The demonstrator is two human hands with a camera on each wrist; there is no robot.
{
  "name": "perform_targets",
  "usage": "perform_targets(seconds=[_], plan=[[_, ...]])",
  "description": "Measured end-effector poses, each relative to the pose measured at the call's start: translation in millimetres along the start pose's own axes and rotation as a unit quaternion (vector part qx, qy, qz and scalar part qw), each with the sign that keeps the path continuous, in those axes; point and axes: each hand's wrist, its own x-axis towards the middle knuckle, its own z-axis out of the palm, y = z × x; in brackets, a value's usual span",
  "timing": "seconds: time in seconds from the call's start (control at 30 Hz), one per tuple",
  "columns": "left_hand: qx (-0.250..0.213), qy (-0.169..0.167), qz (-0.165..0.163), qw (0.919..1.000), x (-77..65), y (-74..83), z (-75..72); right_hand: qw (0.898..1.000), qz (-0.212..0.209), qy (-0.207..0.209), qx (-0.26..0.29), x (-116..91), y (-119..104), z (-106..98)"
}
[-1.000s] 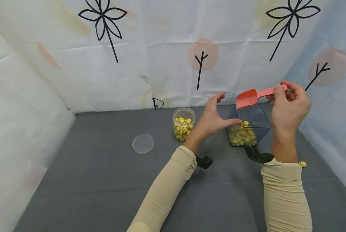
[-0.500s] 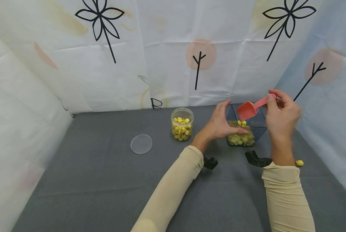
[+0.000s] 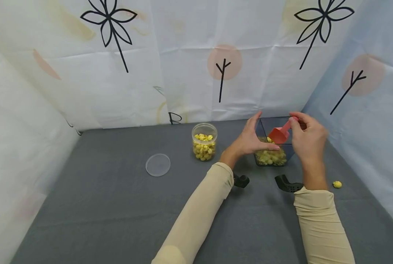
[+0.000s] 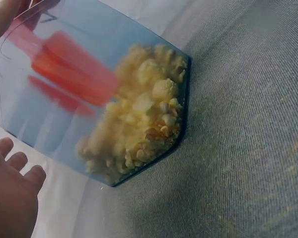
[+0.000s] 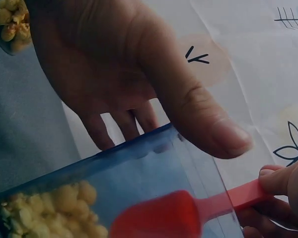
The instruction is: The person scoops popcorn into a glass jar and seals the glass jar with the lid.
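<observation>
Right hand (image 3: 310,138) pinching the handle of a smooth pink scoop (image 3: 278,135), blade inside a clear, flat-walled box (image 4: 35,119), near knobbly yellow popcorn (image 4: 144,109). Left hand (image 3: 249,141) at the rim, thumb and fingers wide apart; contact, I can't tell.

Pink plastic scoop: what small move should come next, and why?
Probably ease the pink plastic scoop down into the piled yellow popcorn: the left wrist view shows it inside the clear, blue-tinted plastic bin, angled toward the pile, and the grip of the right hand is on its handle.
</observation>
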Motion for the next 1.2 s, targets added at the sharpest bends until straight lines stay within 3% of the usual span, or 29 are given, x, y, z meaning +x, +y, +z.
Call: perform_targets(seconds=[0.17,0.37,0.8,1.07,1.2], plan=[[0.000,-0.011,0.004,0.9999,1.5,0.1,2.5,0.998,-0.041,-0.020,-0.032,-1.1,2.9,2.7],[-0.015,-0.012,-0.017,0.9997,1.0,-0.5,4.7,0.994,-0.083,-0.042,-0.056,-4.1,4.2,3.1],[-0.046,-0.001,0.006,0.9989,2.7,-7.2,8.2,0.988,-0.087,-0.097,-0.077,-0.1,14.4,-3.2],[-0.048,0.005,0.010,0.9988,2.8,-9.0,10.9,0.974,-0.086,-0.169,-0.123,3.4,16.3,-6.8],[-0.050,0.009,0.012,0.9986,1.5,-9.0,11.3,0.974,-0.084,-0.173,-0.119,3.2,15.0,-4.9]])
